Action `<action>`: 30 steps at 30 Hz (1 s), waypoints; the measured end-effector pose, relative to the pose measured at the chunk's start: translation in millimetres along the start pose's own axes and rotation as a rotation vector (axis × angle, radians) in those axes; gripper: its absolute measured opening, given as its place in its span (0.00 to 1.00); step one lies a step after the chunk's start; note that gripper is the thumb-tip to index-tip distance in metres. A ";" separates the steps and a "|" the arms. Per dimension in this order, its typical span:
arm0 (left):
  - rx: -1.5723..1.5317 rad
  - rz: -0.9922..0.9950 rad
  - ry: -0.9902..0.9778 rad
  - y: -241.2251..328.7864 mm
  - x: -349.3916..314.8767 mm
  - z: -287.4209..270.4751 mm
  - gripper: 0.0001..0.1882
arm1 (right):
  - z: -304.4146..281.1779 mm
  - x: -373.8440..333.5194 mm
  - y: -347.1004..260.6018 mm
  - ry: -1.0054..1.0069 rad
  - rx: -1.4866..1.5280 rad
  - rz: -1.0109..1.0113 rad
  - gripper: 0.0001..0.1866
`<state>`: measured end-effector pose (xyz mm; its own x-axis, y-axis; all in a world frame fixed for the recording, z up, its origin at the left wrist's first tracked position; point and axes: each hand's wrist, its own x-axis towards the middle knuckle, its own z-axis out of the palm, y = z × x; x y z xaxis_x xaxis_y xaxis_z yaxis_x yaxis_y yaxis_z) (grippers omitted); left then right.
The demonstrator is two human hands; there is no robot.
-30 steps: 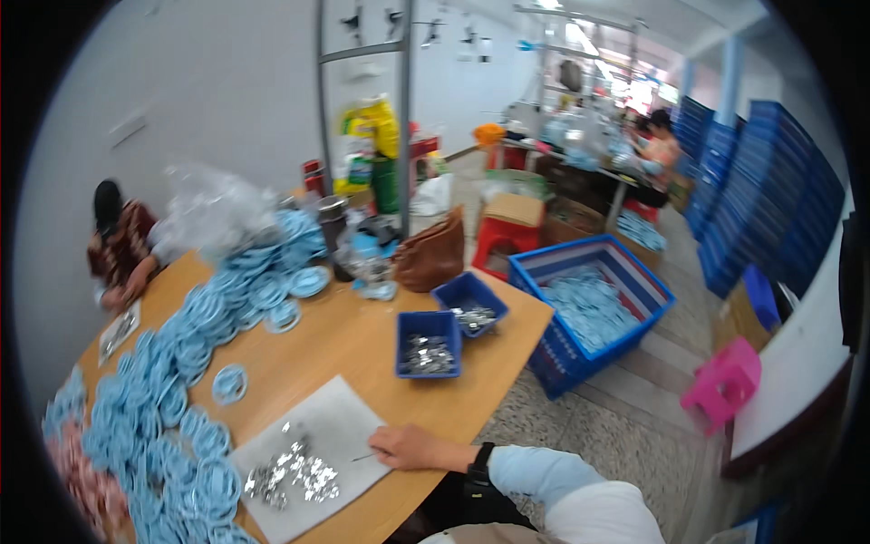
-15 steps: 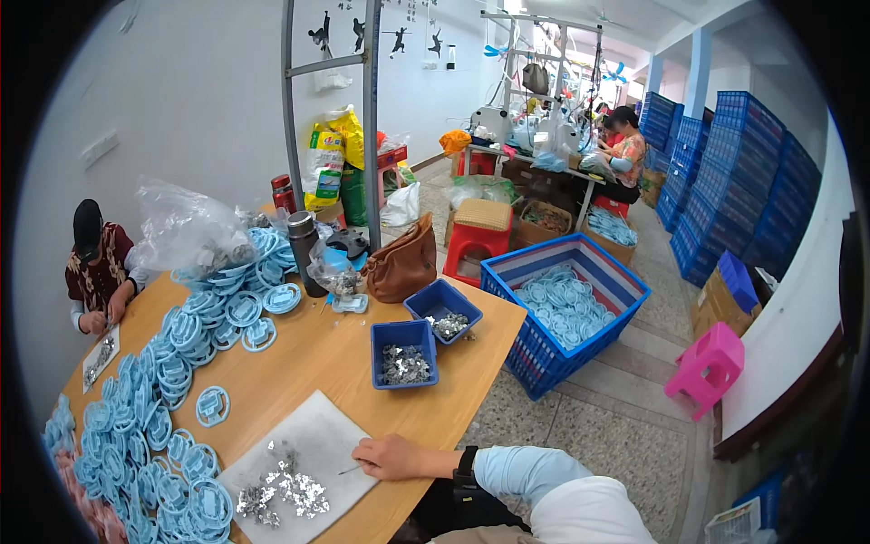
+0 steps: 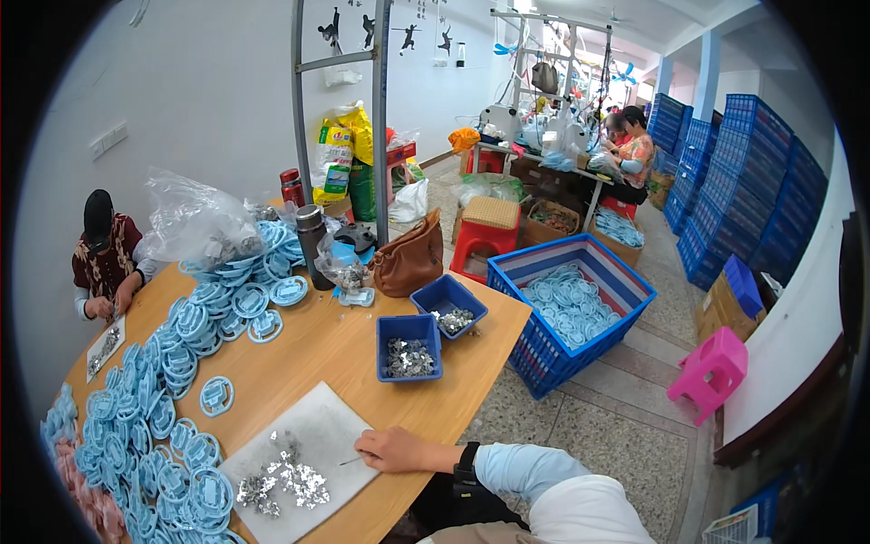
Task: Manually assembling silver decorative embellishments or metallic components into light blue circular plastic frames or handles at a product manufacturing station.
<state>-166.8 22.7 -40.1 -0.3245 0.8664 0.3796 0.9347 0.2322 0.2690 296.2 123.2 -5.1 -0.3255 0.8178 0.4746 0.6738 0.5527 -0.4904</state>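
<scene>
My right hand (image 3: 396, 450) rests at the right edge of a white board (image 3: 328, 406), its fingers closed round a thin, pointed metal tool (image 3: 351, 461) whose exact kind I cannot make out. On the board, left of that hand, lies a loose heap of small shiny silver metal pieces (image 3: 296, 482). A large pile of light-blue round plastic pieces (image 3: 186, 340) spreads along the left of the wooden table (image 3: 349, 349). One such round plastic piece (image 3: 217, 396) lies apart, just above the board. My left hand is out of the picture.
Two blue bins (image 3: 410, 374) of silver pieces stand beyond my hand, near a brown bag (image 3: 408, 263) and a dark flask (image 3: 311, 243). Across the table a person (image 3: 107, 258) works. Right of the table sit a big blue crate (image 3: 544, 361) and a pink stool (image 3: 710, 374).
The view has shifted slightly, so the whole scene sits a little further right. My right hand stays by the board's edge with the tool in it.
</scene>
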 end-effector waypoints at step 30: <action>-0.117 -0.107 0.130 36.2 -11.6 -18.8 0.46 | 2.5 -0.1 -0.6 0.021 0.042 -0.024 0.05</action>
<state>-131.9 12.8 -18.1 -0.4437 0.7736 0.4524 0.8734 0.2601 0.4118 294.2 123.2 -6.7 -0.3266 0.8011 0.5015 0.6375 0.5785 -0.5089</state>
